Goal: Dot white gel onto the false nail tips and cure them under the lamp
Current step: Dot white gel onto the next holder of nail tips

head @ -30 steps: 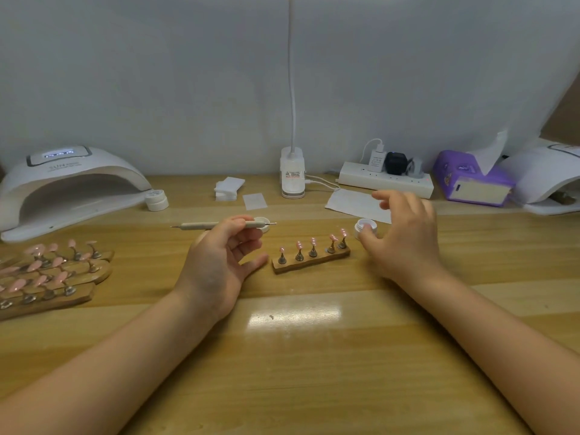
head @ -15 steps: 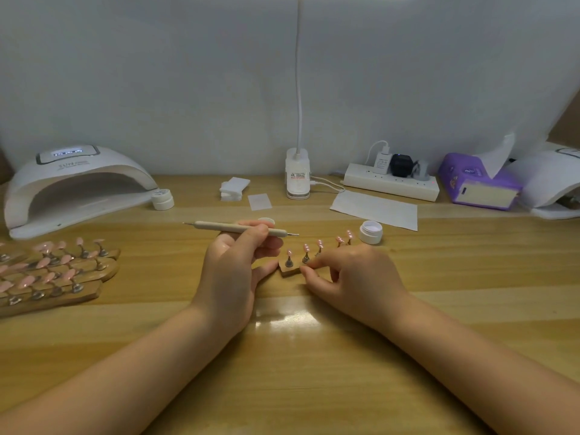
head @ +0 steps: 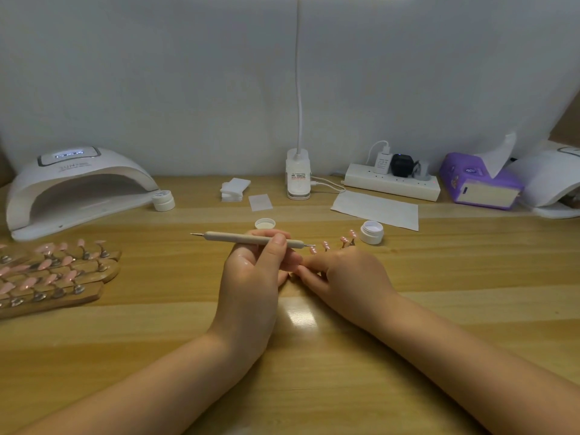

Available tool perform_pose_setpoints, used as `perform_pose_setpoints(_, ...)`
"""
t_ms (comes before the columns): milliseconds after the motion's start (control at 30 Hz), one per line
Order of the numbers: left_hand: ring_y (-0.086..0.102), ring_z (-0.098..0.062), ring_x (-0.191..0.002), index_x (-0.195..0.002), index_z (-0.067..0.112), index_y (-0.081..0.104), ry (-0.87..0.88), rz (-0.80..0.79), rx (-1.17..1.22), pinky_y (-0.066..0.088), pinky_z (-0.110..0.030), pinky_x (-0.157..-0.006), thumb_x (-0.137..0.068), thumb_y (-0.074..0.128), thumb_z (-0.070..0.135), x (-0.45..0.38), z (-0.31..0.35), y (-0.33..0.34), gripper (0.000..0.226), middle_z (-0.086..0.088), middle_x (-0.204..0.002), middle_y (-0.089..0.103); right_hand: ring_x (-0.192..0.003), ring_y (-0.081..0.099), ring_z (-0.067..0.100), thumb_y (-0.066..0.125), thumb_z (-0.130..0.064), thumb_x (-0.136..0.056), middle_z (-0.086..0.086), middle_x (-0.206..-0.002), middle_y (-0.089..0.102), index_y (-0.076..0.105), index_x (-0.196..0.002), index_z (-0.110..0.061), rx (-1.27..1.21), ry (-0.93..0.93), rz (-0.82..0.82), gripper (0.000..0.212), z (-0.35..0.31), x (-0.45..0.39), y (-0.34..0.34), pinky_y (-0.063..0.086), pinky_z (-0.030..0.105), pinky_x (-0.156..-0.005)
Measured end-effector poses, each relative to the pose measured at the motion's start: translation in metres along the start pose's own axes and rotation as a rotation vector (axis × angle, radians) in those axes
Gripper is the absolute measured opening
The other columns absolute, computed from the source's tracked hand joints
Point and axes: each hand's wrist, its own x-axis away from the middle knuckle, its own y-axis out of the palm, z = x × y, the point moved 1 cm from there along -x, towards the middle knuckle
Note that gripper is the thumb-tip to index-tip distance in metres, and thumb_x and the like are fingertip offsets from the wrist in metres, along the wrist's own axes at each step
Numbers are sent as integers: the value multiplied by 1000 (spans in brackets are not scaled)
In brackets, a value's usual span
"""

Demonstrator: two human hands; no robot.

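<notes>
Surface: wooden table [head: 439, 309] against a plain white wall; both forearms come in from the near edge and the hands meet near the middle.
Left hand: the left hand [head: 254, 277] has thumb and fingers curled round a dotting pen [head: 251, 238], pinching it close to its right end.
Pen: lies nearly level above the hand, long end sticking out to the left, small metal tip pointing right, just beside the nearest false nail tips [head: 332, 244].
Right hand: the right hand [head: 348, 277] lies knuckles up with fingers bent onto the near side of the nail-tip stand; the stand itself is almost wholly hidden under the hand, so how it is held cannot be told.
Nail tips: pink, standing in a short row just beyond the right hand's knuckles.
Gel pot: open white gel pot [head: 372, 232] just right of the row; its lid [head: 265, 223] lies behind the left hand.
Lamp: curing lamp [head: 75, 186] at far left, opening facing the table, well apart from the hands.
Left edge: more wooden stands of pink tips [head: 53, 274] lie in front of the lamp.
Back edge: desk lamp base [head: 298, 178], power strip [head: 392, 182], purple tissue box [head: 480, 183], paper sheet [head: 376, 208].
Open room: bare wood between the hands and the near edge, and to the right of the gel pot.
</notes>
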Motion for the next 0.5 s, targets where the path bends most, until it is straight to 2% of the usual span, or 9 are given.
perform_pose_setpoints(167,66,-5,-70,-89,19,62,-5,10,-1,50,-40,-85,-96,53,15,0,1,0,12,5,-70,68,-87,63,16,40,-49,-96,-5,-91,71,67,-112,-38,-10,12,-5,33,2,-1,1,47,29,-66)
perform_pose_setpoints(333,66,-5,-71,-90,19,63,-17,34,-8,51,-45,-90,-96,53,15,0,2,-1,12,6,-74,69,-89,64,17,44,-47,-96,-5,-91,72,70,-107,-35,-48,15,7,31,1,-1,1,48,34,-85)
perform_pose_setpoints(433,65,-5,-70,-90,18,62,8,48,-29,52,-37,-83,-96,53,16,-2,1,-1,11,5,-73,70,-90,64,17,44,-46,-97,-5,-92,72,71,-105,-33,-47,11,20,31,1,0,2,46,34,-91)
perform_pose_setpoints(500,64,-5,-67,-91,16,62,52,54,-59,52,-27,-73,-96,53,15,-3,1,-3,11,5,-70,69,-90,64,15,40,-47,-98,-6,-94,72,70,-107,-33,-34,6,22,34,1,0,1,47,31,-84)
